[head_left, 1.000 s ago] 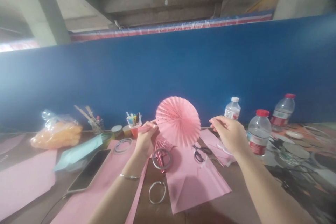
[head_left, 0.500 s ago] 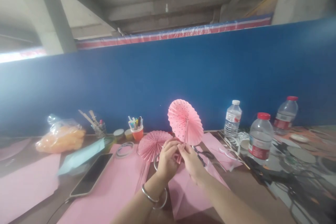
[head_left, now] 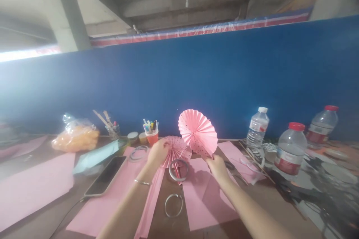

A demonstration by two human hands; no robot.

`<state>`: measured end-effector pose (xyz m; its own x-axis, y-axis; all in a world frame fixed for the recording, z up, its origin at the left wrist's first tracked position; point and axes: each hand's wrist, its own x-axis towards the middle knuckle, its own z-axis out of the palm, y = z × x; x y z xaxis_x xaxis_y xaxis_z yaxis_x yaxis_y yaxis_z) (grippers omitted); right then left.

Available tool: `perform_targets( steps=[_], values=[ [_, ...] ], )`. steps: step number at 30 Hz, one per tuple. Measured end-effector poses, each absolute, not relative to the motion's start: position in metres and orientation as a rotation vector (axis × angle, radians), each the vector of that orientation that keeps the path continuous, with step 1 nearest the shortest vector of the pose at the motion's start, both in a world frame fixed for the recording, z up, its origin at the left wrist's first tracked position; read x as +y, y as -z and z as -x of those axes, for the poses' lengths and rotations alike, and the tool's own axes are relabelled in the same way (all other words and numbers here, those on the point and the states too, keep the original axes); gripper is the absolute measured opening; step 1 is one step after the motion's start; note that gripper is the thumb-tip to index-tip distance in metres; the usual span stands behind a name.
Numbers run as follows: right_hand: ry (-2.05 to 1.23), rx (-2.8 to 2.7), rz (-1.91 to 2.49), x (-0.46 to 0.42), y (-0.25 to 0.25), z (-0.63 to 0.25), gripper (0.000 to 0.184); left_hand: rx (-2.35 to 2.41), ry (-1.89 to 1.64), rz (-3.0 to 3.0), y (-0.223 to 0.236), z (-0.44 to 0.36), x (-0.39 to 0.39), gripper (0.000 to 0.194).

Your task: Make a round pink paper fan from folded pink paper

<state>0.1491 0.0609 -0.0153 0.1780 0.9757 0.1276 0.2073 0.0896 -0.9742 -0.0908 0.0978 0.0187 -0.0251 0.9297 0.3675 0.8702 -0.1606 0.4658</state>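
My right hand (head_left: 217,165) is closed on the lower edge of a raised pink pleated paper fan (head_left: 198,130), which is spread into a round with dark dots on part of it. A second dotted pink paper fan (head_left: 176,149) lies behind it on the table, its folded handle towards me. My left hand (head_left: 157,152) is at this fan's left edge, fingers bent and blurred; I cannot tell whether they grip it. Beside the handle lies a grey ring (head_left: 169,171), and another ring (head_left: 166,209) is nearer me. Pink paper sheets (head_left: 207,209) lie below my right hand.
A phone (head_left: 105,177), an orange pen cup (head_left: 153,138) and a plastic bag with orange contents (head_left: 75,138) are on the left. Bottles (head_left: 291,149), scissors (head_left: 230,165) and thin sticks stand or lie on the right. A blue panel (head_left: 140,82) closes off the back.
My hands, together at the base of the raised fan before, have parted. The left has moved left to the lying fan; the right has moved right with the raised fan, which has turned. The view has shifted slightly.
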Motion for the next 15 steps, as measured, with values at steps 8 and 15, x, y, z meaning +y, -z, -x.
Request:
perform_targets(
  steps=[8, 15],
  values=[
    [-1.059, -1.256, 1.283, 0.056, 0.027, -0.141, 0.011, 2.177, -0.85, -1.64, -0.005, 0.141, 0.107, 0.006],
    [-1.206, -1.051, 1.289, 0.061, 0.041, -0.132, 0.028, 2.022, -1.061, -1.428, -0.002, 0.128, 0.104, 0.017]
  ],
)
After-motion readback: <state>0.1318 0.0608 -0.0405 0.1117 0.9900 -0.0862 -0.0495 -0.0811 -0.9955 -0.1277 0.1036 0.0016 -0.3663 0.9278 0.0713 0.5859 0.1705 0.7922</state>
